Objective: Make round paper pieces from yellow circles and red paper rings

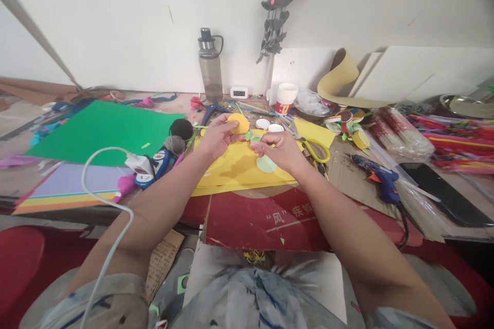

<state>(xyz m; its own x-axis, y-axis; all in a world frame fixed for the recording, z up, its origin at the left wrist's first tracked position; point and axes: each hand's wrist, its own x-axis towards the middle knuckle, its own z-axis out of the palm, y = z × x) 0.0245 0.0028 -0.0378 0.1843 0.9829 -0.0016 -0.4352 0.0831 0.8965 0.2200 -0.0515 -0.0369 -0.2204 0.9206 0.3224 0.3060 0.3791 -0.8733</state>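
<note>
My left hand (219,138) grips a round yellow disc (238,123) by its edge, held up above the yellow sheets (216,169). Just to the right, my right hand (280,149) is closed in a pinch at a small pale green piece (255,139); its exact kind is too small to tell. Some green and red bits show between the two hands. Below my right hand, a light green circle (266,164) lies on the yellow sheets. Two white round caps, a left one (263,123) and a right one (275,128), sit behind the hands.
Yellow-handled scissors (317,150), a blue glue gun (380,177) and a black phone (443,193) lie to the right. Green sheet (104,133), yarn balls and a power strip (154,167) with a white cable occupy the left. A bottle (210,69) and paper cups (286,97) stand behind.
</note>
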